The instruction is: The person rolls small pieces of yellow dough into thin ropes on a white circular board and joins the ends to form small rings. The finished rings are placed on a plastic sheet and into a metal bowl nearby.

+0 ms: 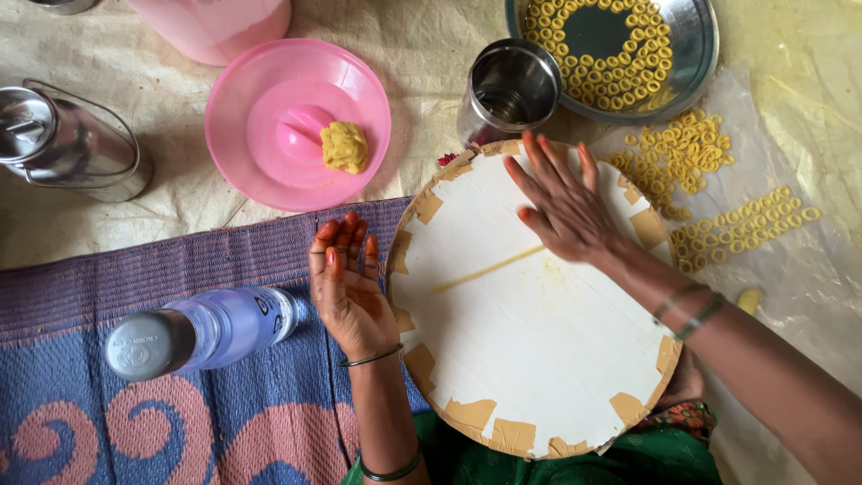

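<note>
- Floor-level work, seen from above: a pale cloth covered the ground, with a woven purple-and-blue mat (180, 395) laid over its near part and a clear plastic sheet (799, 278) spread at the right.
- One round white board (521, 332), its rim patched with strips of tan tape, lay flat over the person's lap, between the two hands.
- One thin strand of yellow dough (489, 268) lay on the board, running from under the right hand's fingers out toward the board's middle.
- Right hand (566, 207) lay flat on the board, palm down, fingers spread and straight, pressing on the strand's end; it gripped nothing.
- Left hand (348, 287) rested palm up on the mat just beside the board's left rim, fingers loosely together and slightly curled, empty.
- My judgement: the strand looked soft, light and easily torn or flattened, so it would want a gentle rolling touch under the flat fingers rather than a pinch; lifting it would go best from both ends.
- One lump of yellow dough (344, 146) sat on one pink lid (296, 121), well apart from the board; it looked pliable and slightly sticky.
- One steel tumbler (510, 90) stood touching the board's far rim.
- One steel plate (620, 49) held many small dough rings; more rings (709, 193), too many to count, lay scattered on the plastic sheet.
- One clear bottle (202, 332) with a grey cap lay on the mat near the left hand.
- One lidded steel can (67, 144) with a wire handle stood at the far left.
</note>
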